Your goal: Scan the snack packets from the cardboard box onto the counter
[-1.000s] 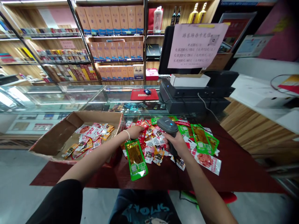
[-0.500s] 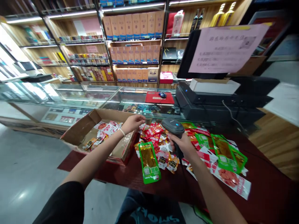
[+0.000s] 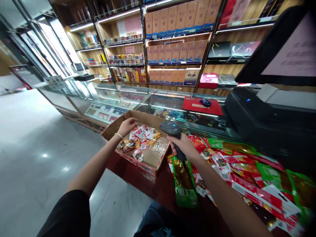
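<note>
My right hand (image 3: 184,144) is wrapped round the handle of a black barcode scanner (image 3: 172,130) with a blue light on top; its cord hangs down over the packets. A shallow cardboard box (image 3: 156,153) lies to the left, with several small snack packets (image 3: 142,133) in its far left part. Above the box's left side is my left hand (image 3: 127,127), fingers loosely bent and apart, with nothing visible in them. Below the scanner, a green-edged snack pouch (image 3: 185,184) lies on the dark red table (image 3: 145,184).
A heap of red, white and green snack packets (image 3: 237,164) spreads to the right. Behind stand a glass display counter (image 3: 138,93), a red mouse pad (image 3: 194,104) with a mouse (image 3: 205,102), and a black monitor (image 3: 274,49). Shelves hold rows of boxes (image 3: 176,54).
My view has turned left. My left hand has moved from the packet heap to over the cardboard box, where more packets lie. The scanner, still in my right hand, has moved left beside the box.
</note>
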{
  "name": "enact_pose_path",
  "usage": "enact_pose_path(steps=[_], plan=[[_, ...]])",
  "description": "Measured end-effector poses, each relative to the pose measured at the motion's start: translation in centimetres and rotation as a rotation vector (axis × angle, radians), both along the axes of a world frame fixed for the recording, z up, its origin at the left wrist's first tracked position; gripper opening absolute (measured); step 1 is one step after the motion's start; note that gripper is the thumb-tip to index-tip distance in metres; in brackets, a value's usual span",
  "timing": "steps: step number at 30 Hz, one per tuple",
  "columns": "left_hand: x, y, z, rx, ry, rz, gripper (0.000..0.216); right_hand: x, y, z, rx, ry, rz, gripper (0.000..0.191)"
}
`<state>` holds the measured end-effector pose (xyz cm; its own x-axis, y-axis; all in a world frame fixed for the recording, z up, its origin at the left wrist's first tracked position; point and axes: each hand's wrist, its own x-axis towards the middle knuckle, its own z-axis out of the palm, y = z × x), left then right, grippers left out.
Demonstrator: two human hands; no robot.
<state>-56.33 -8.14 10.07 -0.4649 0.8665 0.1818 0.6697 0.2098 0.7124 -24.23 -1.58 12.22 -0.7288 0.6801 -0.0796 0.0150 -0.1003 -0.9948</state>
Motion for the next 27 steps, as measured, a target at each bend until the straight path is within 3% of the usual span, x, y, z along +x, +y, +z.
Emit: enact_pose_path(steps=[7, 12, 15, 21, 27], plan=[[-5.5, -0.3, -2.7, -0.095, 0.145, 0.053, 0.029, -4.6, 0.9, -2.1, -0.029, -0.067, 0.038, 0.036], [-7.6, 1.6, -4.6, -0.355, 0.345, -0.095, 0.029, -5.4, 1.2, -2.8, -0.025, -0.108, 0.052, 0.036], [-8.1, 3.2, -5.8, -0.493, 0.468, -0.224, 0.038, -5.3, 1.2, -2.6, -0.013, -0.091, 0.074, 0.041], [-8.0, 5.5, -8.5, -0.614, 0.579, -0.499, 0.082, -5.2, 1.3, -2.6, -0.087, -0.116, 0.004, 0.032], [-7.3, 5.8, -8.1, -0.689, 0.716, -0.484, 0.077, -5.3, 1.3, -2.8, -0.064, -0.101, 0.020, 0.035]])
